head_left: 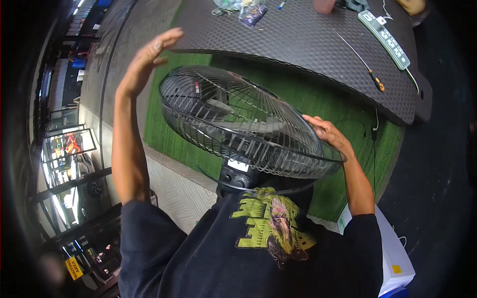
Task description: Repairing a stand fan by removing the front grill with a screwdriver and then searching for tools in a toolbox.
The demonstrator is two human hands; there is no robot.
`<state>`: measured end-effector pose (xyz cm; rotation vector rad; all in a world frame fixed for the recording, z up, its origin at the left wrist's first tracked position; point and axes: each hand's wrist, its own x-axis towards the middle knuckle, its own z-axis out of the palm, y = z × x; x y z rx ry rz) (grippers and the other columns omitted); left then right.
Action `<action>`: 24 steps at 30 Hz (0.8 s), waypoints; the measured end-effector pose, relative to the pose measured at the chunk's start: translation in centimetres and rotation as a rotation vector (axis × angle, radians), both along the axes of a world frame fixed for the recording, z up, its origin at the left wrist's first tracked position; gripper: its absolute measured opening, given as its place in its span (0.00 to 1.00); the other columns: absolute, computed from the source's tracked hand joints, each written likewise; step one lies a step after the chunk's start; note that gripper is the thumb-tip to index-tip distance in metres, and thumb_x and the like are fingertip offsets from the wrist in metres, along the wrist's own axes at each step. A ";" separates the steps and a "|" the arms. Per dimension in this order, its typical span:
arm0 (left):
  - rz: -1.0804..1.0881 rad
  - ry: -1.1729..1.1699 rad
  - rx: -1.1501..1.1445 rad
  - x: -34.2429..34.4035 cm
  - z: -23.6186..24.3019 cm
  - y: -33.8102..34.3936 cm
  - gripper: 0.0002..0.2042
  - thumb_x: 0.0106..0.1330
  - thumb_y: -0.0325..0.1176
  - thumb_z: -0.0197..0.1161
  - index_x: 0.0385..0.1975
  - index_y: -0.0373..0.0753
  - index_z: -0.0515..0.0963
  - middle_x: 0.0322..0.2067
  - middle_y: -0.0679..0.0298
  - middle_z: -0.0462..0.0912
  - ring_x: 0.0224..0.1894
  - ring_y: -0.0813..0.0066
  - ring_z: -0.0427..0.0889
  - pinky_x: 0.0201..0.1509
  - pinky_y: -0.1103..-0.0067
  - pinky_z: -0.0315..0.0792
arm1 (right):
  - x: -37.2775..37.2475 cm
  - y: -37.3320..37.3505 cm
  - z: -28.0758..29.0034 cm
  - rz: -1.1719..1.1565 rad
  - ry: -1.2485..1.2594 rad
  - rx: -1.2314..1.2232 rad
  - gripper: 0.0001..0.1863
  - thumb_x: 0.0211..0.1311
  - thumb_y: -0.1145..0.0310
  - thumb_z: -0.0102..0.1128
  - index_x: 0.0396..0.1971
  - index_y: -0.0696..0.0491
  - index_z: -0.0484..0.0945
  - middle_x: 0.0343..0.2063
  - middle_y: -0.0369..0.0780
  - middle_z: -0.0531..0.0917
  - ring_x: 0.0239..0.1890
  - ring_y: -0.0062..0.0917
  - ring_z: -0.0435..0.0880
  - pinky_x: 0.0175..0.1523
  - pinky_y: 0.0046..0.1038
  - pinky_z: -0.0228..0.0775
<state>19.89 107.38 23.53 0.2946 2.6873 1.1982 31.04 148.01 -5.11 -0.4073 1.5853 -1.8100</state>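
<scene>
A black fan [233,114] tilts in front of my chest, its round wire guard around pale blades and a control housing [231,179] below. My left hand [151,57] is raised off the guard at its upper left, fingers apart and holding nothing. At the guard's right side, my right hand [323,130] grips the rim with its fingers over the edge.
A dark woven-pattern table [278,47] holds a power strip [385,42], screwdriver [370,72], plastic bags [251,12], marker [281,5] and reddish cup [325,6]. Below lies green turf [367,164]. A white box [392,258] stands at lower right; shelving [69,218] lines the left.
</scene>
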 end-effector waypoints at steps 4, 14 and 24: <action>0.209 -0.565 0.432 0.6 -9.8 -6.4 0.39 0.57 0.68 0.41 0.59 0.41 0.64 0.63 0.53 0.56 0.62 0.53 0.59 0.66 0.59 0.51 | 0.1 -0.4 -0.2 0.004 0.042 0.002 0.44 0.47 0.36 0.55 0.59 0.51 0.65 0.41 0.38 0.69 0.44 0.27 0.70 0.47 0.26 0.63; 0.154 -0.176 0.446 1.7 -12.5 -8.2 0.34 0.51 0.38 0.67 0.59 0.39 0.62 0.60 0.56 0.62 0.58 0.60 0.67 0.62 0.65 0.62 | -0.6 -0.5 0.8 0.029 0.110 0.113 0.41 0.52 0.34 0.47 0.60 0.48 0.64 0.41 0.39 0.71 0.47 0.29 0.68 0.56 0.31 0.56; 0.268 0.266 -0.151 1.0 -13.6 -8.5 0.15 0.63 0.39 0.54 0.40 0.34 0.78 0.27 0.60 0.82 0.29 0.75 0.77 0.34 0.80 0.69 | -2.7 2.2 -3.1 -0.221 0.152 0.457 0.27 0.65 0.50 0.39 0.51 0.56 0.72 0.54 0.42 0.72 0.59 0.29 0.67 0.61 0.30 0.56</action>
